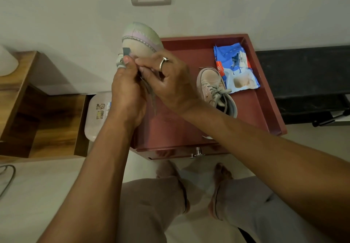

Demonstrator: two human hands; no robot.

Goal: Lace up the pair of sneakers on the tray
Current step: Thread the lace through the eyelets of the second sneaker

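I hold one sneaker [140, 40] sole-up above the tray's [265, 100] left edge. My left hand [126, 93] and right hand [168, 83] both pinch its grey lace [151, 95]. The other sneaker [210, 83] lies in the tray.

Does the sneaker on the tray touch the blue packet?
Touching. In the head view the sneaker covers the left edge of the blue packet with no gap, and its lace end lies on the packet.

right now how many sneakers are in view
2. Left hand and right hand hold the raised sneaker over the tray, at its left edge; the laced sneaker lies on it beside a blue packet.
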